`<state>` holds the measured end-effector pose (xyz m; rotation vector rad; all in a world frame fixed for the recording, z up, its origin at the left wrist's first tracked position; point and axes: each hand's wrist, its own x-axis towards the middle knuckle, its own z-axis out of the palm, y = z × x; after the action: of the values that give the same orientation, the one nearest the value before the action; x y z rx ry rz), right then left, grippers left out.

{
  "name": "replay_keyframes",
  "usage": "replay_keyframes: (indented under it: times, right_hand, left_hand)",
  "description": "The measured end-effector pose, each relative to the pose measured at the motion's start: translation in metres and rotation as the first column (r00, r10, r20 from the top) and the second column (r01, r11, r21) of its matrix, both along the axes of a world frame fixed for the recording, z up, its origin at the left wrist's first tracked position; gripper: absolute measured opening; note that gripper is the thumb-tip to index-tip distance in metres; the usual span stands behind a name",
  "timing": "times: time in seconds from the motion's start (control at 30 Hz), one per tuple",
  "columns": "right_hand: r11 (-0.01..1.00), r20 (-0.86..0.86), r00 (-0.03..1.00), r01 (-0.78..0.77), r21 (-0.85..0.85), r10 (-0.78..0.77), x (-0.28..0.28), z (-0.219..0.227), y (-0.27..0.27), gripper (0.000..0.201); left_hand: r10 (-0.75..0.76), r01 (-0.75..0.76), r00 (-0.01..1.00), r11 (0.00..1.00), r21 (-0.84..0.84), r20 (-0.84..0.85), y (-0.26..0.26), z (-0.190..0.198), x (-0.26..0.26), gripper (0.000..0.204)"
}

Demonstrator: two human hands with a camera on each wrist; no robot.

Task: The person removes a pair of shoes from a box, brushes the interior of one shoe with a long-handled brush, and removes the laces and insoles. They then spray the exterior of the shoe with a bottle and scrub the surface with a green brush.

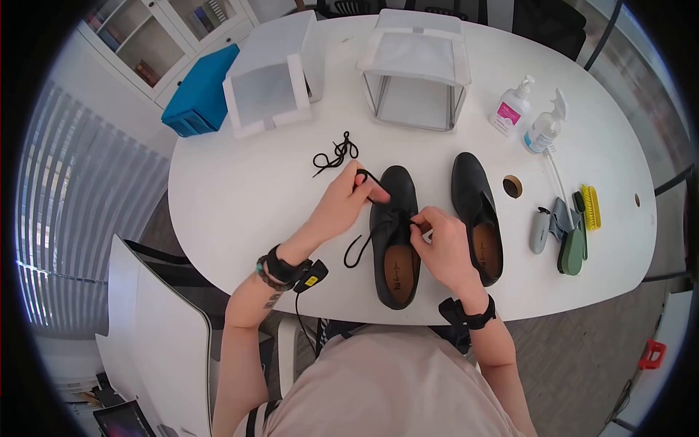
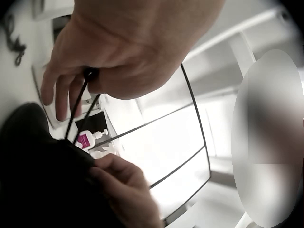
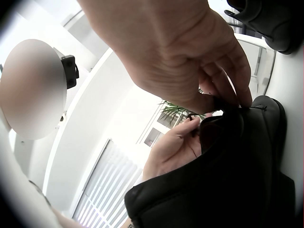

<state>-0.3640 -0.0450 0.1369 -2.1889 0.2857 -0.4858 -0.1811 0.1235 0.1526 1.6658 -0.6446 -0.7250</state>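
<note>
A black lace-up shoe [image 1: 395, 180] stands on the white table in front of the person, toe pointing away. The left hand [image 1: 342, 202] grips a black shoelace [image 2: 76, 108], which runs taut in two strands down to the shoe's upper. A loose end of lace hangs by the shoe's left side. At the right side of the lacing, the right hand [image 1: 445, 246] pinches the shoe's edge between thumb and fingers; its fingertips partly hide the eyelets. The second black shoe [image 1: 470, 175] stands to the right, beside that hand. A bundled black lace [image 1: 338, 153] lies beyond the left hand.
Two clear-fronted boxes, one on the left [image 1: 266, 91] and one in the middle [image 1: 415, 69], stand at the back beside a blue case [image 1: 202, 91]. Pump bottle [image 1: 512, 108], spray bottle [image 1: 545, 125], green brush [image 1: 572, 253] and yellow brush [image 1: 591, 207] are at right, near a table hole [image 1: 512, 187].
</note>
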Motion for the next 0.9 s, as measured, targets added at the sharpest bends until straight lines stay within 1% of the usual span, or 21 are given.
replay_keyframes:
  times: [0.03, 0.1, 0.13, 0.17, 0.2, 0.23, 0.3, 0.33, 0.37, 0.4, 0.43, 0.5, 0.6, 0.63, 0.7, 0.73, 0.8, 0.83, 0.9]
  right_hand:
    - [1.0, -0.002, 1.0, 0.001, -0.002, -0.001, 0.0, 0.0, 0.0, 0.009]
    - [1.0, -0.002, 1.0, 0.0, -0.003, 0.0, 0.001, 0.0, 0.001, 0.009]
    - [1.0, -0.001, 1.0, -0.001, -0.005, 0.001, 0.001, -0.001, 0.001, 0.009]
    - [1.0, 0.001, 1.0, -0.001, -0.006, 0.001, 0.001, -0.001, 0.001, 0.009]
    - [1.0, 0.001, 1.0, 0.0, -0.006, 0.0, 0.001, 0.0, 0.002, 0.009]
    - [1.0, -0.005, 1.0, 0.001, -0.004, -0.001, 0.001, 0.0, 0.002, 0.009]
    - [1.0, -0.011, 1.0, 0.001, -0.003, -0.001, 0.001, 0.0, 0.002, 0.009]
    - [1.0, -0.007, 1.0, 0.001, -0.003, -0.001, 0.0, 0.0, 0.001, 0.009]
    - [1.0, -0.004, 1.0, 0.0, -0.004, 0.0, 0.0, 0.0, 0.001, 0.009]
    - [1.0, -0.004, 1.0, -0.002, -0.004, 0.002, -0.001, 0.0, 0.001, 0.009]
    - [1.0, -0.003, 1.0, -0.002, 0.003, 0.002, -0.001, 0.0, 0.001, 0.009]
    - [1.0, -0.001, 1.0, -0.001, 0.011, 0.001, -0.001, 0.001, 0.001, 0.009]
    - [1.0, 0.0, 1.0, -0.003, 0.006, 0.003, -0.001, 0.002, 0.002, 0.009]
    - [1.0, 0.004, 1.0, -0.002, -0.003, 0.002, -0.001, 0.002, 0.002, 0.009]
    - [1.0, 0.008, 1.0, -0.001, -0.012, 0.001, -0.001, 0.002, 0.001, 0.008]
    - [1.0, 0.01, 1.0, 0.004, -0.011, -0.004, -0.002, 0.001, 0.0, 0.008]
    - [1.0, 0.009, 1.0, 0.01, -0.007, -0.01, -0.002, 0.0, 0.0, 0.008]
    - [1.0, 0.01, 1.0, 0.008, -0.009, -0.008, -0.003, 0.0, -0.001, 0.009]
    - [1.0, 0.011, 1.0, 0.0, -0.01, 0.0, -0.002, 0.0, -0.001, 0.009]
  left_hand:
    - [0.002, -0.002, 1.0, 1.0, 0.0, -0.001, 0.0, -0.002, 0.0, 0.013]
    - [0.014, -0.043, 0.97, 0.992, -0.116, -0.242, -0.001, -0.003, 0.0, 0.018]
    - [0.015, -0.044, 0.97, 0.992, -0.116, -0.242, -0.001, -0.005, 0.0, 0.018]
    - [-0.004, 0.004, 0.999, 1.0, 0.008, 0.043, -0.001, -0.008, 0.0, 0.024]
    - [-0.06, 0.016, 0.945, 0.99, 0.14, 0.32, -0.003, -0.002, -0.003, 0.03]
    - [-0.061, 0.016, 0.945, 0.99, 0.14, 0.32, -0.003, 0.004, -0.007, 0.03]
    - [-0.231, 0.091, 0.908, 0.923, 0.373, 0.35, -0.002, 0.018, -0.016, 0.033]
    - [-0.23, 0.091, 0.908, 0.923, 0.373, 0.349, 0.001, 0.011, -0.016, 0.033]
    - [-0.273, 0.102, 0.826, 0.933, 0.346, 0.493, 0.004, -0.001, -0.014, 0.031]
    - [-0.302, 0.117, 0.721, 0.94, 0.321, 0.624, 0.004, -0.001, -0.014, 0.029]
    - [-0.302, 0.116, 0.721, 0.94, 0.32, 0.624, 0.003, 0.001, -0.015, 0.029]
    - [-0.297, 0.107, 0.775, 0.931, 0.348, 0.558, 0.002, 0.009, -0.019, 0.025]
    - [-0.306, 0.126, 0.776, 0.932, 0.34, 0.552, 0.001, 0.016, -0.014, 0.025]
    - [-0.304, 0.124, 0.775, 0.933, 0.339, 0.554, 0.001, 0.012, -0.013, 0.025]
    - [-0.192, 0.071, 0.788, 0.972, 0.224, 0.585, -0.001, 0.007, -0.011, 0.033]
    - [-0.192, 0.07, 0.788, 0.972, 0.225, 0.585, -0.001, 0.009, -0.01, 0.033]
    - [-0.11, -0.025, 0.839, 0.97, 0.24, 0.532, 0.001, 0.016, -0.005, 0.02]
    - [-0.11, -0.025, 0.84, 0.97, 0.241, 0.531, 0.003, 0.011, -0.001, 0.02]
    - [-0.175, -0.037, 0.705, 0.959, 0.281, 0.687, 0.008, 0.0, 0.007, 0.019]
